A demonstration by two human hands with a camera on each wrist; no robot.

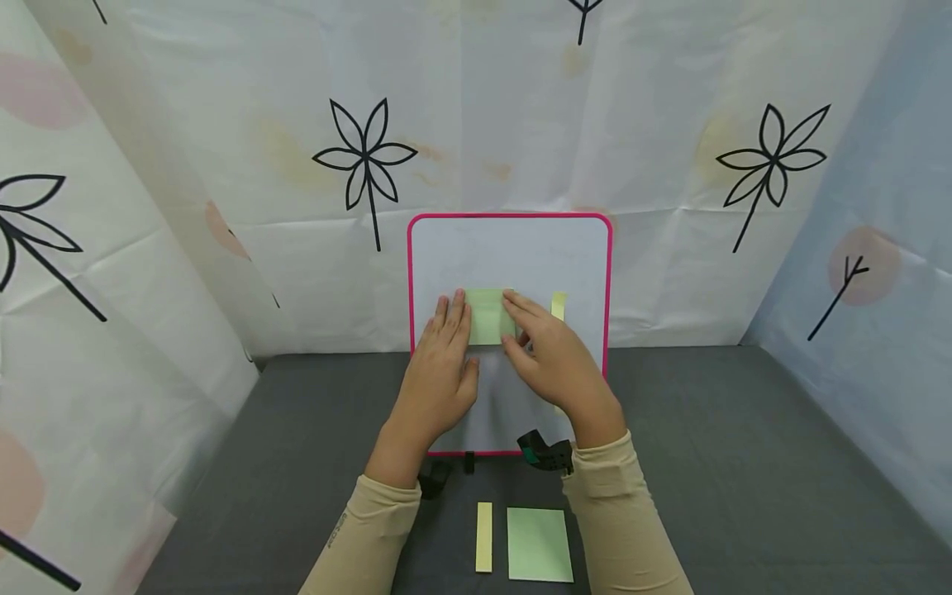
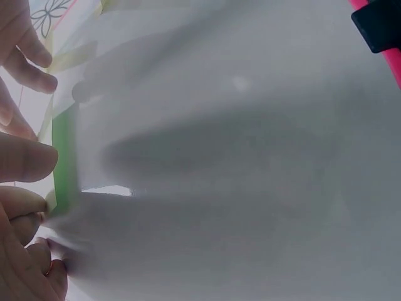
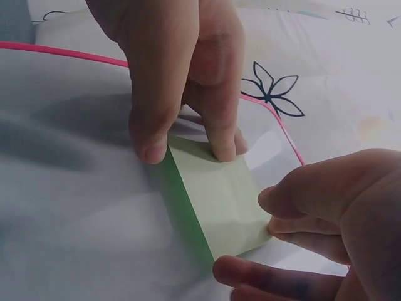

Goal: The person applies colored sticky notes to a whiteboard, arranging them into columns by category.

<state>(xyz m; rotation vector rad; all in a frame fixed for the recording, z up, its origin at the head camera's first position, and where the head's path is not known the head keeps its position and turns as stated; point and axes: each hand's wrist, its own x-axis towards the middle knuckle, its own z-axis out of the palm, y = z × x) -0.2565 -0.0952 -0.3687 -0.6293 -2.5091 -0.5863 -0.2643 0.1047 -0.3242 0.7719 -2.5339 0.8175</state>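
Note:
A light green sticky note (image 1: 487, 316) lies against a whiteboard (image 1: 506, 256) with a pink rim. In the right wrist view the note's lower edge (image 3: 194, 207) stands off the board, its green underside showing. My left hand (image 1: 439, 376) rests its straight fingers along the note's left side, thumb spread below. At the right side, my right hand (image 1: 558, 364) touches the note with its forefinger near the upper corner and its thumb near the lower one. A yellow paper strip (image 1: 559, 306) is on the board, partly behind the right hand.
On the dark grey table (image 1: 706, 463) in front lie another yellow strip (image 1: 484, 537) and a green square note (image 1: 539, 544). A black clip (image 1: 469, 463) sits at the board's bottom rim. Patterned cloth (image 1: 521, 124) hangs behind and on both sides.

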